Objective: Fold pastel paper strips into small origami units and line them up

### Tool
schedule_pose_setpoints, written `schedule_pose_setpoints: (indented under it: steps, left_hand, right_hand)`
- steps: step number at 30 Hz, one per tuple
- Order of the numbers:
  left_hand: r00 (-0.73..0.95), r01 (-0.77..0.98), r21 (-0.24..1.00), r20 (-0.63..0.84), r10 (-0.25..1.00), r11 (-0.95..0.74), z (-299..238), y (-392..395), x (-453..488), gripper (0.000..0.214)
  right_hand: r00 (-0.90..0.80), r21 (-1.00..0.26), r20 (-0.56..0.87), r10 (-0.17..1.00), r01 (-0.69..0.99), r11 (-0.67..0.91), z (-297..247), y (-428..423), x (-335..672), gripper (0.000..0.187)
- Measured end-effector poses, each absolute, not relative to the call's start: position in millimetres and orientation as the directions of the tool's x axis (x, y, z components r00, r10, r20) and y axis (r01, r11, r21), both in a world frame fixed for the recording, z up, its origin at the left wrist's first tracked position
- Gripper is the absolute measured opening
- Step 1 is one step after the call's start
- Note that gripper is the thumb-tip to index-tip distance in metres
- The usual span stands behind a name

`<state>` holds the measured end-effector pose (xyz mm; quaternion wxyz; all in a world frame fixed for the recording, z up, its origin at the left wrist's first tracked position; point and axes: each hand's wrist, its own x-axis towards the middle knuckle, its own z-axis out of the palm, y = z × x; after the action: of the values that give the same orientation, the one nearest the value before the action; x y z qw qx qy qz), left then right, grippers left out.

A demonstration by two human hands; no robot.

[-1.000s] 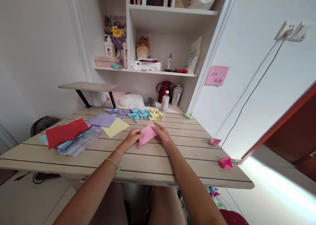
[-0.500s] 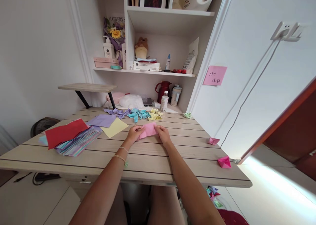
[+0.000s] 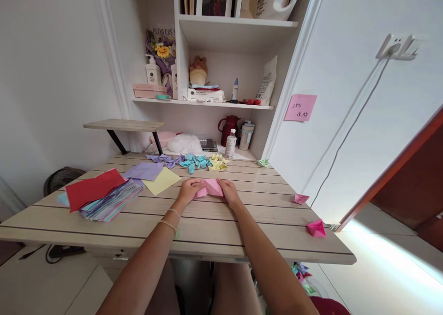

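Between my two hands is a pink sheet of origami paper [image 3: 213, 187], creased and partly folded, just over the middle of the desk. My left hand [image 3: 189, 190] pinches its left side, where a flap bends down. The fingers of my right hand [image 3: 228, 190] are closed on its right edge. Beyond the paper lie folded shapes in purple [image 3: 166, 160], blue [image 3: 194, 162] and yellow [image 3: 218, 162]. To the left of my left hand rest a yellow sheet [image 3: 162, 181] and a purple sheet [image 3: 143, 171].
A fanned paper stack [image 3: 112, 202] with a red sheet [image 3: 93, 188] on top lies at the left. Pink folded pieces [image 3: 316, 228] sit near the desk's right edge, a green one [image 3: 263, 163] at the back. A clear bottle [image 3: 230, 144] stands by the shelf.
The pink paper was nearly flat and slanted; now it has a bent fold on its left side and lies more level. My hands have shifted only slightly.
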<state>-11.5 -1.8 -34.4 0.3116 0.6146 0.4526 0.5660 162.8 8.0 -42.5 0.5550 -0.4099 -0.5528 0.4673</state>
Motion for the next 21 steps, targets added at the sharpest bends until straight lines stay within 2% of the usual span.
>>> schedule_pose_setpoints:
  steps: [4, 7, 9, 14, 17, 21]
  left_hand:
    - [-0.004, 0.165, 0.912, 0.382, 0.924, -0.377, -36.9, -2.0, -10.8, 0.032]
    - [0.009, 0.134, 0.916, 0.38, 0.925, -0.378, -37.5, -2.1, -9.5, 0.033]
    - [0.01, 0.112, 0.925, 0.365, 0.931, -0.364, -38.1, -1.5, -9.4, 0.033]
    - [-0.019, 0.07, 0.931, 0.361, 0.932, -0.359, -40.9, 1.3, -10.3, 0.031]
    - [-0.032, 0.051, 0.932, 0.362, 0.932, -0.36, -39.8, -0.3, -8.8, 0.035]
    - [0.105, -0.004, 0.951, 0.309, 0.945, -0.311, -34.2, -6.1, -5.9, 0.046]
  right_hand:
    - [0.021, -0.955, 0.292, 0.956, -0.043, 0.293, -41.2, 5.8, 159.5, 0.037]
    - [0.072, -0.896, 0.439, 0.895, 0.107, 0.431, -37.0, 2.3, 158.5, 0.032]
    - [0.034, -0.858, 0.492, 0.87, 0.185, 0.479, -34.2, -0.6, 158.7, 0.025]
    - [-0.126, -0.895, 0.396, 0.91, 0.171, 0.413, -33.1, -5.5, 157.5, 0.026]
    - [-0.086, -0.95, 0.304, 0.949, 0.041, 0.308, -34.9, -5.3, 156.0, 0.037]
    - [-0.102, -0.974, 0.201, 0.974, -0.125, 0.188, -34.1, -5.0, 155.1, 0.039]
